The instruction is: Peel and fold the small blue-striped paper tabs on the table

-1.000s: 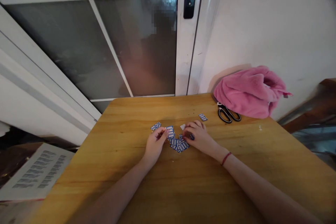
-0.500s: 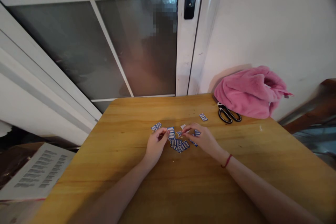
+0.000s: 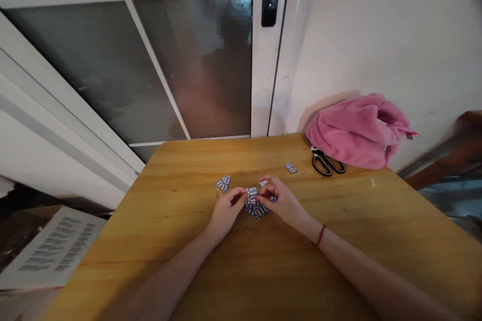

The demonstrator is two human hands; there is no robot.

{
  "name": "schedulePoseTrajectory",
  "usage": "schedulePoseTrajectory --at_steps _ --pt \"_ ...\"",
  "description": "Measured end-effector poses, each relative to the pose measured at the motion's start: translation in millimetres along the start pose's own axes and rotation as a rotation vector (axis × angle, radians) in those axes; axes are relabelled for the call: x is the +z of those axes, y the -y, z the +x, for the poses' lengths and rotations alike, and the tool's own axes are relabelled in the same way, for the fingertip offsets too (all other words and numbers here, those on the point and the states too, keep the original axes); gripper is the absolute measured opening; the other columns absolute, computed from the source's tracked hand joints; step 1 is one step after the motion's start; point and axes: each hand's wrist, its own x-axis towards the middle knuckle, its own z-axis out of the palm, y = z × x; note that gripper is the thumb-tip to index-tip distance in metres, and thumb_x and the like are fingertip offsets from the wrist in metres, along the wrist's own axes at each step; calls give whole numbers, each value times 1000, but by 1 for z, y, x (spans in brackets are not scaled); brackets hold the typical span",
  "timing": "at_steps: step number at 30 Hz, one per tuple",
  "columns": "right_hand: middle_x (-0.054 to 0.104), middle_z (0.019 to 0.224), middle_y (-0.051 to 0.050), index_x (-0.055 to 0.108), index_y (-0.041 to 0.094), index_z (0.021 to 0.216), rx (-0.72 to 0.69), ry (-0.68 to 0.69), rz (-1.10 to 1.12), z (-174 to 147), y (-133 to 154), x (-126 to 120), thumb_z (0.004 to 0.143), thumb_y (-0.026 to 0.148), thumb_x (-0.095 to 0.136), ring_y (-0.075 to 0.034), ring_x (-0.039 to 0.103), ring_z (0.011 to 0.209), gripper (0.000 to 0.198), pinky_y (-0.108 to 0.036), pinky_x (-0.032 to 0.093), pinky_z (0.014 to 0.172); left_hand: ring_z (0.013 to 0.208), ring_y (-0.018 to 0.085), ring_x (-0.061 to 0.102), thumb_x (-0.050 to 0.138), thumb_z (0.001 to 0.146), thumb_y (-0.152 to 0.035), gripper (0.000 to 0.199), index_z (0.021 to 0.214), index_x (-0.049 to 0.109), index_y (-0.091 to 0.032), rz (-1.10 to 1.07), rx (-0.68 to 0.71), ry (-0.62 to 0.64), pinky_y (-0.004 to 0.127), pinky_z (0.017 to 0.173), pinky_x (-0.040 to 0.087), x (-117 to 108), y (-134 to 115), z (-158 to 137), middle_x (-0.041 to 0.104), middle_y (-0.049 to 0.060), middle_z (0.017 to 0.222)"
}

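Note:
Between thumb and fingers, my left hand [image 3: 225, 212] pinches a small sheet of blue-edged white labels [image 3: 251, 192]. My right hand [image 3: 286, 205] is closed in a pinch at the right edge of that sheet; the tiny piece at its fingertips is mostly hidden. Just below both hands lies a loose pile of similar labels [image 3: 257, 210], partly covered by the fingers. A few more labels [image 3: 223, 183] rest beyond my left hand. Behind my right fingers sits a plain white paper scrap [image 3: 263, 183].
One label strip [image 3: 290, 167] lies apart on the wooden table [image 3: 181, 261]. Black-handled scissors [image 3: 327, 162] lie beside a pink plush cloth [image 3: 357, 130] against the wall. A sliding glass door [image 3: 196, 70] borders the far edge. At the left stands a cardboard box [image 3: 56, 246].
My right hand has moved left, bringing its pinch to the label sheet. My left hand has shifted slightly right and nearer with the sheet, and the two hands now meet.

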Motion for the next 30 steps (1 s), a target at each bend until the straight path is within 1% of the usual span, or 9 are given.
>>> schedulePoseTrajectory --at_steps 8,13,17,19,21,22,25,28,30 --pt "56 67 4 42 21 97 17 -41 -42 0 -2 1 76 22 56 -12 55 62 25 -25 46 59 67 16 56 58 75 -39 27 86 72 -18 -28 -30 53 25 62 45 -2 -2 0 68 4 76" --pt "56 68 4 44 21 97 11 -80 -66 -1 -2 2 76 22 54 -12 55 63 23 -24 44 59 75 19 61 61 74 -35 28 94 71 -19 -67 -58 83 29 69 47 -1 -1 0 71 6 90" --pt "56 69 4 44 22 101 -15 -37 -111 -3 -1 2 77 22 55 -12 54 63 27 -24 44 59 78 18 62 63 73 -33 23 89 72 -19 -24 -48 39 28 71 47 0 1 -1 71 5 91" --pt "56 69 3 46 22 103 -40 -20 -166 -1 -1 -3 78 24 53 -12 54 64 25 -25 44 60 73 17 62 63 73 -33 21 86 72 -19 5 -47 -8 27 68 47 -1 1 -1 72 5 86" --pt "57 71 1 50 20 97 -56 -76 -269 3 -2 -12 83 26 48 -14 55 66 16 -26 45 61 70 17 61 62 74 -34 22 85 72 -19 40 -31 -61 26 64 46 -2 1 -1 71 4 83" --pt "59 75 -1 53 19 91 -70 -151 -360 5 -4 -17 84 27 45 -14 55 68 13 -28 44 64 70 17 61 61 74 -35 22 85 72 -19 61 -10 -90 26 65 46 -3 1 0 70 4 83" --pt "59 88 -7 58 18 86 -123 -312 -701 11 -9 -28 84 27 46 -20 53 84 15 -36 41 77 77 17 60 61 75 -33 20 83 73 -19 103 60 -159 26 71 45 -5 0 1 68 5 83" --pt "57 97 -9 60 19 92 -92 -307 -985 11 -13 -25 77 41 56 -28 46 97 27 -44 35 83 77 17 59 61 75 -33 20 82 72 -18 93 69 -180 27 72 45 -6 0 3 67 5 82" --pt "55 97 -9 61 20 93 -56 -263 -1054 10 -15 -18 75 45 58 -28 44 98 30 -43 34 82 77 17 58 61 75 -32 20 81 72 -18 87 68 -177 26 72 45 -6 0 3 67 4 81"
